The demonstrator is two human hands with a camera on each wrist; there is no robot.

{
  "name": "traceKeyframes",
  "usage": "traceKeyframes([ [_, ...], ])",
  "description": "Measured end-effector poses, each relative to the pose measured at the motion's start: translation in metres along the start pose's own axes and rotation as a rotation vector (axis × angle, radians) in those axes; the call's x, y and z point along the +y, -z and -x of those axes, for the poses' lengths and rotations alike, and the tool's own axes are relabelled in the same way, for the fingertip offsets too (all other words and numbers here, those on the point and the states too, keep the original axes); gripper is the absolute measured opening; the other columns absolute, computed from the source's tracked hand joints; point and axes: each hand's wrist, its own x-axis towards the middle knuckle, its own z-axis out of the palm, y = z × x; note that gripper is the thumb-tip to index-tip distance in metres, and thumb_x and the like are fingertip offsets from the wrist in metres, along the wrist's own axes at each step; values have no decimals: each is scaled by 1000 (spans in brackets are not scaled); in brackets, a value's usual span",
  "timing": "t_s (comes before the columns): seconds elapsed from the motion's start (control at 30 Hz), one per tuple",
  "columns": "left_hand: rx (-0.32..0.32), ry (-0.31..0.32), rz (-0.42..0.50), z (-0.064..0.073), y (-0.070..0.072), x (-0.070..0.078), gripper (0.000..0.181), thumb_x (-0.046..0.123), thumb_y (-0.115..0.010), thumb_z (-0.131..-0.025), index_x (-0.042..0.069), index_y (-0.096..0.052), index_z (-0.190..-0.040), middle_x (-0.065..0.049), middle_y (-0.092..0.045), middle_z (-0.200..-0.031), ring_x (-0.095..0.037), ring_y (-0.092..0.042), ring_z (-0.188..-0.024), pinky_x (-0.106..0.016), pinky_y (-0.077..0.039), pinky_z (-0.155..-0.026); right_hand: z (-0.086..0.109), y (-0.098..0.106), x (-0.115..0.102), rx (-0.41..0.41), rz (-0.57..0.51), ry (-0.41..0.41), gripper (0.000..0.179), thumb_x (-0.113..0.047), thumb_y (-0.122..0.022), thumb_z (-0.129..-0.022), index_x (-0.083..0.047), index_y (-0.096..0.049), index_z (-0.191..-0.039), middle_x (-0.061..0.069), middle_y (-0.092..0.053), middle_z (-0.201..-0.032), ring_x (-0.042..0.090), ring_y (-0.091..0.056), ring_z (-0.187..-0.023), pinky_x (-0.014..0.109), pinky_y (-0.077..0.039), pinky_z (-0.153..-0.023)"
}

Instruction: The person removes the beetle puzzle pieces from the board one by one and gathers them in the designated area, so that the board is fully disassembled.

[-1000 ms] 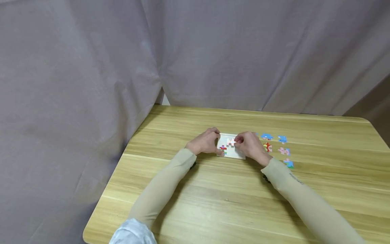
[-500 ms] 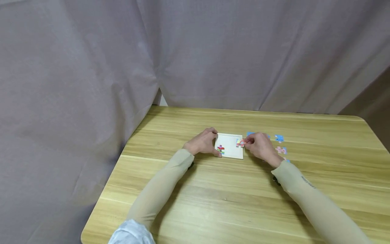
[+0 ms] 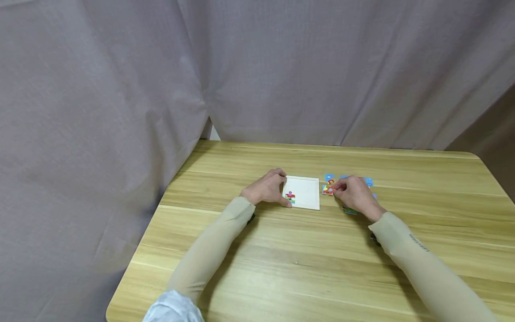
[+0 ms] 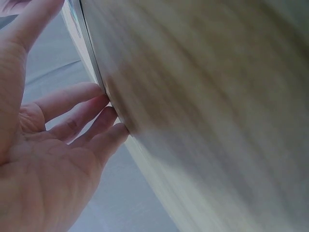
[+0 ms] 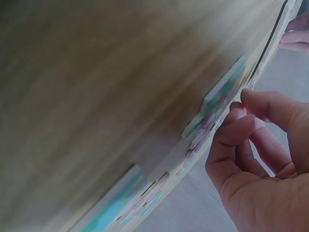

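A shallow white puzzle tray (image 3: 307,193) lies flat on the table. My left hand (image 3: 266,188) holds it by its left side, thumb at the near corner and fingers at the far one; the left wrist view has the fingertips against the tray's edge. Inside the tray's near left corner sits a red and green puzzle piece (image 3: 290,196). Just right of the tray, my right hand (image 3: 356,194) pinches a red and yellow puzzle piece (image 3: 327,190) between thumb and fingers. In the right wrist view the fingers mostly hide that piece.
Loose puzzle pieces surround the right hand, partly covered by it: a blue one (image 3: 329,177) behind, another blue one (image 3: 369,181) farther right and a green one (image 3: 349,210) in front. A wooden table (image 3: 257,268) carries everything; a grey curtain (image 3: 281,76) hangs behind.
My right hand has moved right, off the tray and over to the loose pieces, carrying the red and yellow puzzle piece out with it. The left hand stays on the tray.
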Motion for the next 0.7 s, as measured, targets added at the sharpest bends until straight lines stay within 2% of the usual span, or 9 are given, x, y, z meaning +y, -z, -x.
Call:
traceKeyframes([
  [0.2,-2,3,3,1,1,0,78,50,-93,-85,5,-67,-144,-4,-49,-165,-25,-47,-156,-34,-49,-126,0,3,2,-19,2,-12,14,0,-72,-95,8,-81,-103,19,-80,-93,17,-65,-77,24,-51,-68],
  [0.37,-5,6,-2,1,1,1,81,51,-93,-85,5,-66,-146,-4,-49,-165,-25,-47,-156,-33,-48,-127,-1,4,3,-6,15,-7,11,0,-74,-93,7,-81,-98,18,-79,-88,16,-65,-75,24,-50,-67],
  [0.7,-1,1,3,1,1,1,79,51,-93,-85,6,-67,-145,-4,-49,-165,-25,-47,-156,-34,-48,-127,-3,5,5,-18,38,-13,9,-2,-75,-94,4,-81,-95,16,-79,-86,17,-64,-75,27,-50,-67],
])
